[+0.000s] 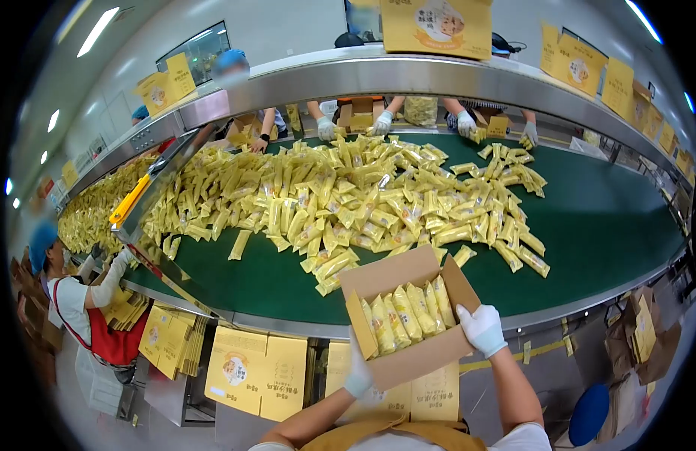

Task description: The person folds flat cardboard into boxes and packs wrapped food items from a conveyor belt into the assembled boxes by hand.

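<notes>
Between my two white-gloved hands is an open cardboard box (363, 347), tilted toward me at the near edge of the conveyor. Several yellow snack packets (403, 316) stand side by side in a row inside it. My left hand (358, 372) grips the box's near left side, its fingers partly hidden behind the cardboard. At the right end, my right hand (481, 329) is closed on the box wall, thumb near the rim. A big heap of loose yellow packets (318, 195) lies on the green belt (588, 218) just beyond the box.
A metal rail (438, 74) spans above the belt, with yellow cartons on top. Flattened yellow cartons (246, 372) lie below the near edge. Co-workers' gloved hands (381, 122) work across the belt; a person in a red apron (111, 331) stands left. A blue stool (589, 415) is at lower right.
</notes>
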The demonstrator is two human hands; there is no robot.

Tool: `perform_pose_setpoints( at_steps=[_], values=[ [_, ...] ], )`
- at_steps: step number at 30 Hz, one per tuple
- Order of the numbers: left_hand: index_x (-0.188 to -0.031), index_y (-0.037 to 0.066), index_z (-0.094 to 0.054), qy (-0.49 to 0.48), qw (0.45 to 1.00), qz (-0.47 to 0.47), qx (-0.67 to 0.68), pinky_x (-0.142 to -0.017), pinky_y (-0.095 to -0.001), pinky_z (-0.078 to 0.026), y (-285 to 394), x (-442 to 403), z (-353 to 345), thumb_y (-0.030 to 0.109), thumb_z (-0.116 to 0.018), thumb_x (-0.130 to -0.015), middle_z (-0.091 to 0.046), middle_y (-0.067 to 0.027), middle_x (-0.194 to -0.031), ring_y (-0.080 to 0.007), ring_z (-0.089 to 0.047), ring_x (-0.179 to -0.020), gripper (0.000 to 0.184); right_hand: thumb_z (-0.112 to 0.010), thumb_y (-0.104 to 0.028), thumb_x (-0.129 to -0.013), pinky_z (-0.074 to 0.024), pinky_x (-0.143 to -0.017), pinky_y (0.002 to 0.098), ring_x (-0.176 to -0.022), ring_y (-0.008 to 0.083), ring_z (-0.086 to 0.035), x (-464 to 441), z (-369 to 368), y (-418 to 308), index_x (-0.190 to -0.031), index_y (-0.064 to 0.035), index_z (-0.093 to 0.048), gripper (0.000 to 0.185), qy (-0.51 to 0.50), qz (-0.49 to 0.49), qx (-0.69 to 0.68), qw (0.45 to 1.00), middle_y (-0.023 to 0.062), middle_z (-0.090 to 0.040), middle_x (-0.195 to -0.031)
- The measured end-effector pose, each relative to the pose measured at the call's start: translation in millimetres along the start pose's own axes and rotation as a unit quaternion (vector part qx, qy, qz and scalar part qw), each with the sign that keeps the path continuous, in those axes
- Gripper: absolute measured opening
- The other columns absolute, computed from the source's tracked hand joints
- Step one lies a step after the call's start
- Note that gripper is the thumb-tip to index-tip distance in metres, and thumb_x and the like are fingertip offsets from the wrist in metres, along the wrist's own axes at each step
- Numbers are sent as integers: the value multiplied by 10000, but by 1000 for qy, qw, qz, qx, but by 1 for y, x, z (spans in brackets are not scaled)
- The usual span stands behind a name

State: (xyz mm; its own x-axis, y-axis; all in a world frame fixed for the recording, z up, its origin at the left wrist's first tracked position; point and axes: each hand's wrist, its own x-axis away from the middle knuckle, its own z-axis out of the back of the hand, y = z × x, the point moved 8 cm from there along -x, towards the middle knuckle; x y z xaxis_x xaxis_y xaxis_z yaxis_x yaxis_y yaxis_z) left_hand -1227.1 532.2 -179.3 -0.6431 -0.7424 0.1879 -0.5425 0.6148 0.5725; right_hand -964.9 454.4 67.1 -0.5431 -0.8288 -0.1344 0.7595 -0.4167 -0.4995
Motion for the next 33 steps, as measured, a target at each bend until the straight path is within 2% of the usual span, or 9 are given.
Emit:
perform_pose_setpoints(
  at_steps=[5, 9, 15, 16, 20, 22, 26, 30, 33],
  values=[
    [-1554, 100, 32, -20, 973, -139, -181, -1073, -412, -439, 158, -23, -102, 111, -762, -849, -311, -184, -1515, -269, -421, -1340, 1061, -620, -285, -948, -496, -637, 374, -675, 283, -637, -33, 66, -79, -985, 30, -701, 328, -6, 131, -279, 951, 191, -663, -794],
    [-1528, 69, -109, -29, 904, -295, -308, -1009, -381, -475, 331, -98, -156, 207, -749, -873, -396, -171, -1444, -249, -489, -1258, 926, -442, -323, -1028, -372, -1122, 370, -1297, 252, -536, -125, 112, -140, -1363, 77, -545, 532, -28, 249, -542, 802, 142, -578, -1396],
    [-1490, 22, -319, -115, 581, -627, -506, -913, -335, -529, 588, -204, -272, 351, -730, -910, -523, -153, -1337, -218, -592, -1135, 783, -501, -288, -1018, -404, -1075, 373, -1250, 231, -545, -225, 203, -316, -1460, 1, -467, 529, 100, 498, -308, 805, 140, -567, -1395],
    [-1387, 7, -440, -43, 742, -530, -409, -889, -342, -537, 603, -190, -300, 448, -639, -969, -594, -121, -1223, -212, -628, -1052, 639, -562, -351, -979, -446, -1016, 389, -1171, 242, -588, -244, 208, -330, -1438, -1, -497, 581, 117, 488, -319, 804, 154, -614, -1338],
    [-1462, -66, -373, -1, 752, -431, -499, -1059, -514, -456, 617, -195, -344, 645, -510, -949, -431, -264, -1499, -388, -518, -1317, 887, -603, -344, -949, -436, -1045, 401, -1253, 369, -555, -305, 199, -371, -1419, 15, -475, 606, 229, 500, -251, 797, 289, -599, -1289],
    [-1427, 59, -455, 55, 743, -484, -460, -509, -311, -532, 601, -191, -353, 273, -462, -1042, -674, -154, -1173, -236, -708, -647, 440, -611, -400, -930, -457, -1017, 423, -1202, 384, -586, -324, 182, -370, -1401, 16, -488, 640, 280, 418, -109, 858, 289, -619, -1247],
    [-1477, 61, -394, 114, 598, -535, -586, -529, -320, -546, 598, -207, -353, 286, -483, -1042, -671, -153, -1189, -242, -691, -592, 498, -607, -507, -894, -494, -961, 477, -1099, 428, -628, -308, 158, -366, -1307, 22, -554, 673, 245, 304, 114, 913, 268, -656, -1172],
    [-1541, 145, -356, 340, 293, -607, -656, -1150, -365, -369, 590, -238, -327, 358, -554, -1003, -401, -189, -1560, -264, -494, -1369, 612, -650, -521, -867, -444, -1047, 436, -1218, 387, -572, -302, 152, -355, -1354, 10, -524, 732, 266, 349, 63, 896, 281, -582, -1301],
    [-1542, -43, -238, 153, 441, -507, -724, -1176, -473, -329, 473, -196, -302, 510, -529, -984, -228, -295, -1604, -413, -299, -1476, 838, -651, -402, -905, -403, -1102, 392, -1306, 308, -528, -297, 121, -308, -1453, 9, -456, 712, 226, 446, -11, 866, 238, -529, -1421]
  ],
)
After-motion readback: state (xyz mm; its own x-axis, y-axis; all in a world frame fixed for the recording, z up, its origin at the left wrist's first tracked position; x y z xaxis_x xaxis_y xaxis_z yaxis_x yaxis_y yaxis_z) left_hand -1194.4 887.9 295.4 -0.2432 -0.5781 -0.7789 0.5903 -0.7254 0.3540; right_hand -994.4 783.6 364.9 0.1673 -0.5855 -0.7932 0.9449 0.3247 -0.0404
